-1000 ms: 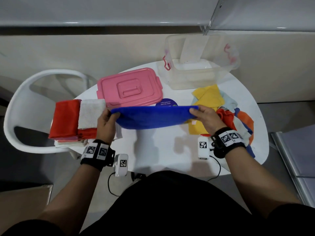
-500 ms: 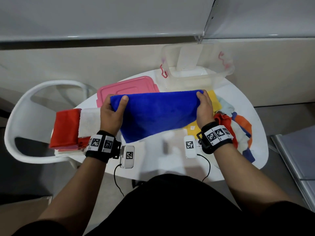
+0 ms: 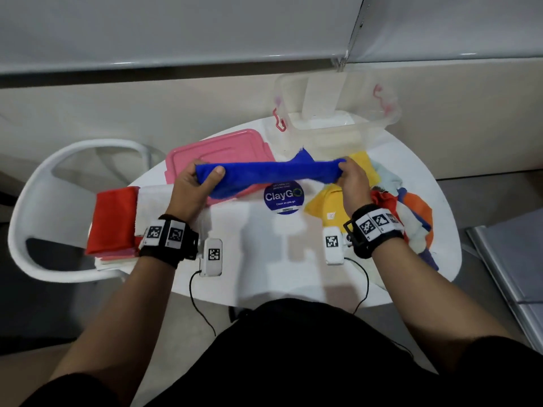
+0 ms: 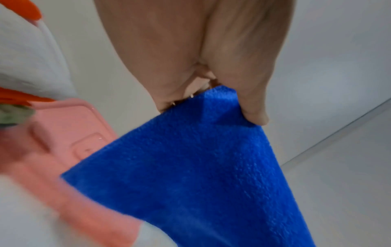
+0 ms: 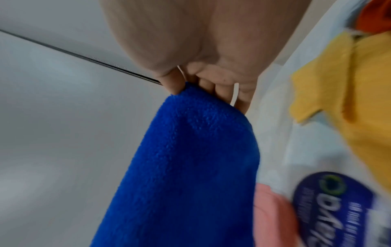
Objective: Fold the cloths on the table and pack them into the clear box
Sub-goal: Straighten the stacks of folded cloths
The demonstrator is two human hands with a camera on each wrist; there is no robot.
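A blue cloth (image 3: 270, 173) is stretched in the air above the white table (image 3: 264, 259), between my two hands. My left hand (image 3: 199, 183) pinches its left end (image 4: 211, 117), thumb on top. My right hand (image 3: 349, 177) grips its right end (image 5: 201, 117). The cloth hangs as a narrow doubled band, seen nearly edge-on. The clear box (image 3: 335, 118) stands open at the table's far side, just beyond the cloth. Its pink lid (image 3: 217, 151) lies flat left of it, partly under the cloth.
Folded red and white cloths (image 3: 114, 221) are stacked at the table's left edge. A loose heap of yellow, orange, white and blue cloths (image 3: 390, 207) lies on the right. A round blue sticker (image 3: 283, 196) marks the table's middle. A white chair (image 3: 38, 201) stands to the left.
The blue cloth hung as a broad sheet half a second ago. Now it shows as a narrow band, and both hands have tilted it over and hold it a little farther out.
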